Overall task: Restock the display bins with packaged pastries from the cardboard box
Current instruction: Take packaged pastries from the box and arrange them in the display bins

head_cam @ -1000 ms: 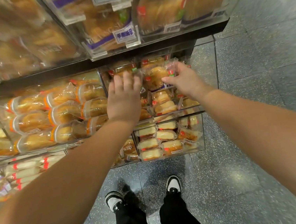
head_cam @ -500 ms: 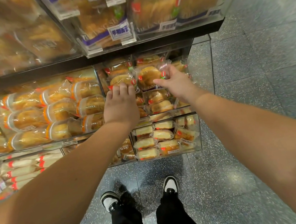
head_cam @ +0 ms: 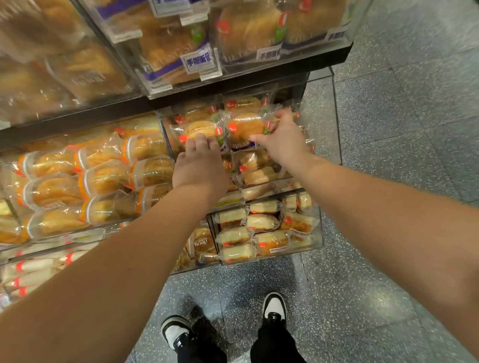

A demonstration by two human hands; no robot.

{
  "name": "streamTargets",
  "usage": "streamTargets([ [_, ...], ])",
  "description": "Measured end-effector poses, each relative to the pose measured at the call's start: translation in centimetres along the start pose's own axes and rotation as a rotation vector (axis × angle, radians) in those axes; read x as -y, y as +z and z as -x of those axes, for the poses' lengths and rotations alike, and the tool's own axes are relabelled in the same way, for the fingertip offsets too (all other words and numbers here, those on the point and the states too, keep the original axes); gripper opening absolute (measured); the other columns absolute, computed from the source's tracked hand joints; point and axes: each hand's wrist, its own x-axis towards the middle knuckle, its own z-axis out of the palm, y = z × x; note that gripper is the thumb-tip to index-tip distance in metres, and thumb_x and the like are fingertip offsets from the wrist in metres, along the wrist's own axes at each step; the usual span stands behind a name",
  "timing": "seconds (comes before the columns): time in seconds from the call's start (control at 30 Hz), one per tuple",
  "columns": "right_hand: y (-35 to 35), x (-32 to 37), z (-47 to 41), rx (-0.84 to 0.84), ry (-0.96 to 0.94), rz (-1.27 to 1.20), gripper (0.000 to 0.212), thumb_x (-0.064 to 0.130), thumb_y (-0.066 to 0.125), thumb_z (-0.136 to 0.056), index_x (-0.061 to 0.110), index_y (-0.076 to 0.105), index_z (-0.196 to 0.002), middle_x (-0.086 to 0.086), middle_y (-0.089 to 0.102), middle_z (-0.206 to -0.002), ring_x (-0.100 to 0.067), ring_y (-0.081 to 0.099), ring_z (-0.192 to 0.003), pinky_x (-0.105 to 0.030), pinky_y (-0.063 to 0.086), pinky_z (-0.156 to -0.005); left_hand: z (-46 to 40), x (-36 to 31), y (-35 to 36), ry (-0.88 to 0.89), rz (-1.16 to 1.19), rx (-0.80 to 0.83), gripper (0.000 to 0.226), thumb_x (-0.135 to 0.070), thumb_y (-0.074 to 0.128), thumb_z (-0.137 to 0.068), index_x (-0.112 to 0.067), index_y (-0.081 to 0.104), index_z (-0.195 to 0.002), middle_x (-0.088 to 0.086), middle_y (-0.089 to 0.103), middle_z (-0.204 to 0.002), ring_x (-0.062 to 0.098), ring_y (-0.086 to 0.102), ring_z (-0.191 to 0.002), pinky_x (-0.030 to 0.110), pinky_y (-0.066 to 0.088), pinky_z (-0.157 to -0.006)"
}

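Observation:
Two clear-wrapped golden buns with red and green labels lie side by side on top of the pile in a clear acrylic display bin [head_cam: 321,75] on the middle tier. My left hand [head_cam: 198,163] reaches in, its fingers laid against the near edge of the left bun packet [head_cam: 199,128]. My right hand [head_cam: 282,139] pinches the right end of the right bun packet [head_cam: 245,127], thumb below and fingers at the wrapper's end. The cardboard box is out of view.
Above, bins hold large bread bags with purple labels [head_cam: 175,44]. A bin of orange-banded pastries [head_cam: 102,178] sits to the left, and a lower bin of sliced cakes [head_cam: 255,230] below. My shoes [head_cam: 175,331] stand on speckled grey floor [head_cam: 413,163], which extends to the right.
My left hand has slid back off the left packet to its near edge, uncovering it. My right hand has lowered the right packet onto the pile beside it.

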Motion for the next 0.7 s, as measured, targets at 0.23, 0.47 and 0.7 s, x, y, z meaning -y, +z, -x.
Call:
streamTargets([
  [0.23,-2.0,1.2,2.0,0.137,0.096,0.089,0.091,0.022,0.076,-0.087,0.024,0.017,-0.157,-0.005,0.050,-0.148,-0.026,0.047,-0.137,-0.045,0.039,-0.112,1.4,0.2,-1.3,0.041,0.118,0.118,0.065,-0.021,0.053,-0.097,-0.014,0.023,-0.154,0.008,0.021,-0.160,0.028,0.016,-0.149,0.046,0.028,-0.117],
  [0.47,-4.9,4.2,8.4,0.112,0.090,0.303,0.060,0.033,0.063,-0.097,0.018,0.037,-0.149,-0.008,0.053,-0.142,-0.027,0.056,-0.122,-0.027,0.045,-0.084,7.7,3.0,-6.8,0.107,0.475,0.140,0.053,-0.028,0.054,-0.099,-0.017,0.039,-0.149,0.010,0.056,-0.134,0.025,0.059,-0.113,0.037,0.051,-0.092],
  [0.7,-1.9,12.4,18.4,0.266,-0.053,0.439,0.052,0.037,0.059,-0.097,0.016,0.046,-0.143,-0.004,0.058,-0.131,-0.022,0.057,-0.109,-0.032,0.046,-0.087,16.2,12.1,-10.5,-0.134,0.798,0.078,0.040,-0.030,0.052,-0.101,-0.017,0.050,-0.139,0.002,0.062,-0.107,0.014,0.055,-0.073,0.026,0.039,-0.061],
])
